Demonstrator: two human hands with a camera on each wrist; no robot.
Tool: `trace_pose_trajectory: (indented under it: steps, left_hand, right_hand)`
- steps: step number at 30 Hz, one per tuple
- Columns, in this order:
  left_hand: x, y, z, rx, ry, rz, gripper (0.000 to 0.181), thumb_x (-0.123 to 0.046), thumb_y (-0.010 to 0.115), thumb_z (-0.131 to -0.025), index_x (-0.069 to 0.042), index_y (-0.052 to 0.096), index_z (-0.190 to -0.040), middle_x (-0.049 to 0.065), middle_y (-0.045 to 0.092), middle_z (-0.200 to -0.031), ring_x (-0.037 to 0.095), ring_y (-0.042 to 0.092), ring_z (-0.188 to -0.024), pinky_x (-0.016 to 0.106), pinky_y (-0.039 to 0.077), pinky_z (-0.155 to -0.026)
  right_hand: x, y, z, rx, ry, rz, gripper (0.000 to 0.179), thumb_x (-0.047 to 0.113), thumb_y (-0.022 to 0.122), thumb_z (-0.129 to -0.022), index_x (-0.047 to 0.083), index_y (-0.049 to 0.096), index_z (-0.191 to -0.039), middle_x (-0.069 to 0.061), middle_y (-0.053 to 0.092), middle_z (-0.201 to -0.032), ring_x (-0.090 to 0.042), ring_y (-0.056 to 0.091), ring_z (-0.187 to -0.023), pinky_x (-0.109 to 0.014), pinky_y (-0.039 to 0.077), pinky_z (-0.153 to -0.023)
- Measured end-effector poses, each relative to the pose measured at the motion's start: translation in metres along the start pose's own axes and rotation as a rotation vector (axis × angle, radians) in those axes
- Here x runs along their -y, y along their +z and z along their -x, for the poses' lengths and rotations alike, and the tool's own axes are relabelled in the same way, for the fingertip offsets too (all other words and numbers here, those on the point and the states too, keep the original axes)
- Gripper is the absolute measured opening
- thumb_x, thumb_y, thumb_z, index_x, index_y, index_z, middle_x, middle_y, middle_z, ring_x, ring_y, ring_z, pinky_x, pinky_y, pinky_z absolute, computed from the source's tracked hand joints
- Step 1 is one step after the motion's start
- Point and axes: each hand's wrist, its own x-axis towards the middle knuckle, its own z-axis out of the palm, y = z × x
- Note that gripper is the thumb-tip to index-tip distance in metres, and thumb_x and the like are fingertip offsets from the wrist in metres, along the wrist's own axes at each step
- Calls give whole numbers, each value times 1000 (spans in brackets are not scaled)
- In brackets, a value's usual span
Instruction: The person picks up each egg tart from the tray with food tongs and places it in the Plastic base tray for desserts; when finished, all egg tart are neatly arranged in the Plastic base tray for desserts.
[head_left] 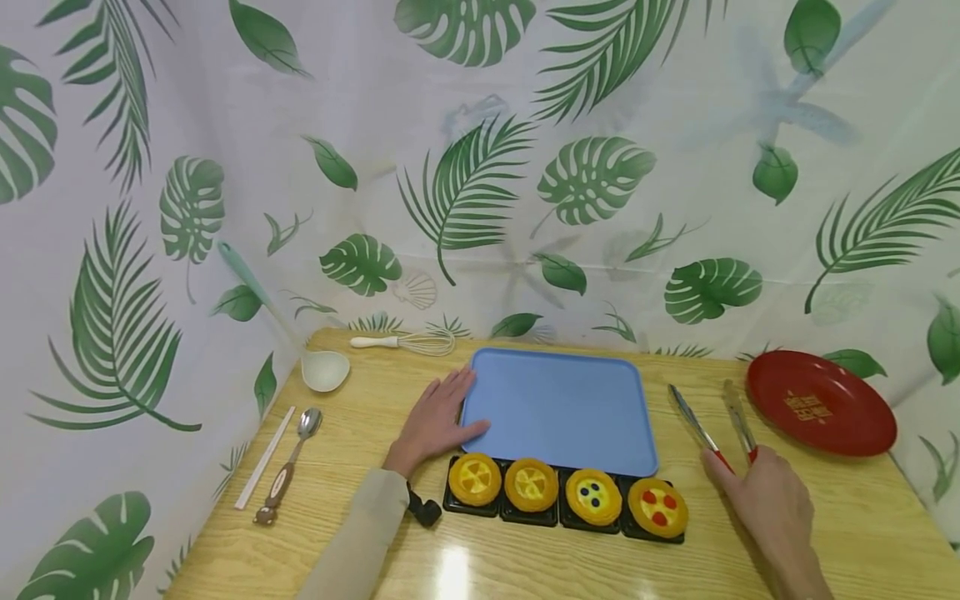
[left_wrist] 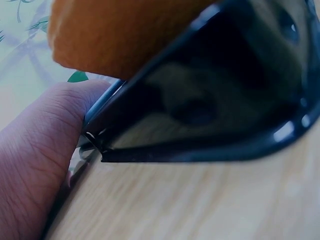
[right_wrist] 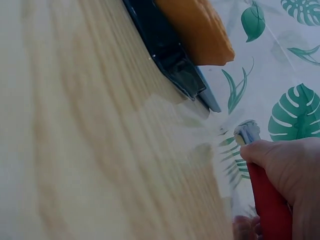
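In the head view my left hand (head_left: 438, 417) lies with straight fingers at the left rim of a blue tray (head_left: 555, 408), its thumb over the edge. Just in front of the tray stands a row of several egg tarts (head_left: 531, 485) in black plastic holders (head_left: 528, 518). My right hand (head_left: 772, 500) grips metal tongs (head_left: 693, 419) by their red handles, and the arms of the tongs are spread apart. One red handle (right_wrist: 270, 200) shows in the right wrist view. Close up in the left wrist view are a tart (left_wrist: 110, 40) and its holder (left_wrist: 200, 120).
A red oval plate (head_left: 847, 425) stands at the right, beside the tongs. On the left lie a white ladle (head_left: 326, 372), a whisk (head_left: 405, 342), a spoon (head_left: 292, 454) and white chopsticks (head_left: 265, 458). A leaf-patterned curtain (head_left: 480, 208) borders the wooden table (head_left: 525, 567).
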Motion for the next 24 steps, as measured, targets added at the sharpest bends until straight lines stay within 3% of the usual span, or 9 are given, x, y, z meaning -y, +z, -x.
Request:
trace_pose_trajectory:
  steps: [5,13,24]
  left_hand:
    - [2,2,-1,-6,-1,3,99,-75,47,-96,-14,19,-169,3,17,-175,25,17,-161,48,14,-130]
    - [-1,2,-1,13,2,13,98,-75,47,-96,-14,18,-168,4,17,-175,26,17,-161,48,13,-130]
    - [4,7,5,7,-13,18,98,-74,48,-97,-14,19,-168,3,17,-175,27,18,-161,49,13,-130]
  right_hand:
    - [-2,5,2,-36,-13,8,93,77,59,-91,-15,57,-103,-33,49,-102,-42,53,-84,-51,48,-61]
    - [-5,12,6,-85,1,-1,89,72,64,-90,-17,57,-95,-35,47,-101,-46,52,-85,-52,49,-57]
    - [-2,21,2,-88,21,6,98,73,60,-93,-23,49,-109,-38,41,-105,-55,48,-96,-60,50,-62]
